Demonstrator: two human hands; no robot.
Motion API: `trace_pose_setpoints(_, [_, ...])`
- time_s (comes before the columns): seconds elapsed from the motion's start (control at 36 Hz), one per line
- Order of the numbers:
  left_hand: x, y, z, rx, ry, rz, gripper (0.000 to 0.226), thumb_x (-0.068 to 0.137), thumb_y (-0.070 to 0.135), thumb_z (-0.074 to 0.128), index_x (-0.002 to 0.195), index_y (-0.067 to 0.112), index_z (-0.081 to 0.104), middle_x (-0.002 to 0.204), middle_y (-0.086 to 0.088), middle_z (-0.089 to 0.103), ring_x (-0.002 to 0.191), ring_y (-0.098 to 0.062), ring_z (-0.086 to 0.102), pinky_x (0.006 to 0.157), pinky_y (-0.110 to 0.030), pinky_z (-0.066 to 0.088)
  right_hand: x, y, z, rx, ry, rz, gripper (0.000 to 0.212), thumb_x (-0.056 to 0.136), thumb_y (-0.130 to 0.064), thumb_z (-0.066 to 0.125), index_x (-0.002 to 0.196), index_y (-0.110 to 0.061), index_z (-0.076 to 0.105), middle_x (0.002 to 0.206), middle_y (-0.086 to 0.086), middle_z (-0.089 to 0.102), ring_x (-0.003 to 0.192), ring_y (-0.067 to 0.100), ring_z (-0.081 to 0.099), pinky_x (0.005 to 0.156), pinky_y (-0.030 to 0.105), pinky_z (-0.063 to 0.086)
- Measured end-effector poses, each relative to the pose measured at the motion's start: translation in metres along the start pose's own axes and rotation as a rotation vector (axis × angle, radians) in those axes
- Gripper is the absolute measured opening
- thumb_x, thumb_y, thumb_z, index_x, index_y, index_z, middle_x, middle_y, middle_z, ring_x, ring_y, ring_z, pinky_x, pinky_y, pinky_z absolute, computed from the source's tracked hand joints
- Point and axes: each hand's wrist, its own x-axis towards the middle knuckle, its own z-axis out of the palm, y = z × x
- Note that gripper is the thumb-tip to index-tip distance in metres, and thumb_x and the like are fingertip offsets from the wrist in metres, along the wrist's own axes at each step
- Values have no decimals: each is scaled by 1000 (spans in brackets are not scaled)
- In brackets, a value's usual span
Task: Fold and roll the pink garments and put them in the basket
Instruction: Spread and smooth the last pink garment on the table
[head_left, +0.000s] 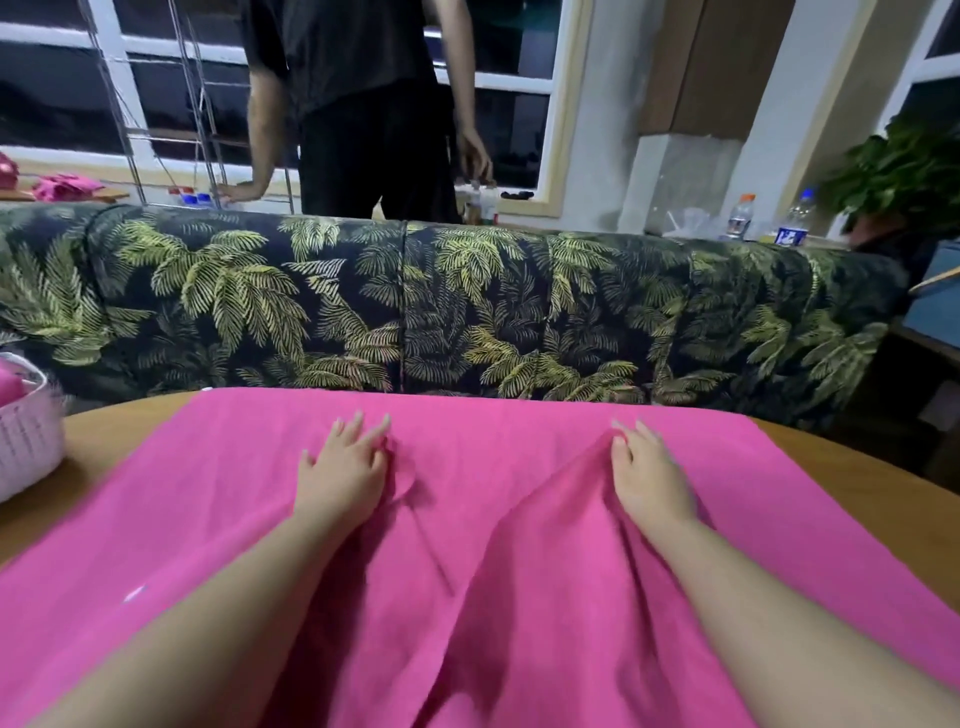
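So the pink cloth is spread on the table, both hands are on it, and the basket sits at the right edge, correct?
Not quite: the head view shows the basket at the left edge. The pink cloth does lie spread on the table, with the left hand and right hand on it.

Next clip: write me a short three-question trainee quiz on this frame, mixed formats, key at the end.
1. True or false: the pink garment lies spread over the table.
2. The basket sits by which hand: A left, B right?
3. Fill in: behind the table stands a sofa printed with ____ leaves.

Key: 1 true. 2 A, near the left hand; the right hand is on the far side. 3 palm.
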Motion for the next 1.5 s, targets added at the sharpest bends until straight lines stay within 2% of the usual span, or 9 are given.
trace_pose_setpoints(0.11, [4, -10, 8, 145, -106, 51, 48, 102, 39, 16, 150, 42, 15, 161, 6, 10, 148, -17, 7, 115, -54, 14, -4, 13, 11, -266, -191, -35, 47, 103, -37, 24, 150, -39, 24, 161, -4, 11, 149, 19, 7, 118, 45, 9])
trace_pose_setpoints(0.22, [-4, -10, 8, 196, -116, 59, 47, 102, 40, 13, 149, 43, 16, 161, 7, 11, 147, -15, 8, 115, -52, 15, -10, 12, 8, -347, -282, -50, 48, 103, -39, 16, 151, -42, 13, 162, -6, 6, 149, 18, 3, 119, 46, 6])
trace_pose_setpoints(0.86, [-170, -22, -25, 178, -147, 51, 46, 104, 37, 15, 149, 45, 14, 161, 10, 7, 148, -13, 4, 116, -40, 11, -182, 24, -48, -341, -276, 2, 49, 103, -38, 14, 152, -40, 9, 162, -2, 6, 149, 18, 3, 120, 38, 4])
trace_pose_setpoints(1.11, [-242, -30, -35, 186, -156, 64, 46, 104, 38, 15, 149, 46, 10, 161, 11, 3, 148, -13, 1, 118, -41, 9, -261, 31, -73, -353, -268, -6, 49, 104, -38, 14, 152, -39, 8, 162, -3, 5, 149, 17, 1, 119, 38, 4])
trace_pose_setpoints(1.36, [-292, -32, -41, 240, -154, 45, 47, 104, 39, 13, 150, 45, 4, 161, 10, 0, 149, -14, -1, 117, -41, 11, -301, 35, -86, -300, -276, -4, 48, 104, -37, 15, 151, -41, 9, 162, -5, 4, 149, 16, 0, 119, 39, 3])
trace_pose_setpoints(1.42, [-297, -31, -43, 235, -176, 41, 47, 104, 38, 14, 150, 46, 9, 161, 11, 4, 148, -15, 2, 117, -42, 12, -303, 35, -88, -227, -263, 24, 47, 104, -37, 18, 150, -42, 17, 161, -6, 12, 149, 16, 4, 119, 40, 5])
trace_pose_setpoints(1.5, [-285, -32, -50, 26, -208, 81, 42, 102, 40, 18, 137, 42, 41, 151, 7, 35, 142, -17, 29, 113, -43, 26, -295, 25, -96, 131, -110, 100, 42, 103, -31, 28, 143, -39, 39, 152, -5, 38, 145, 18, 23, 118, 44, 16])
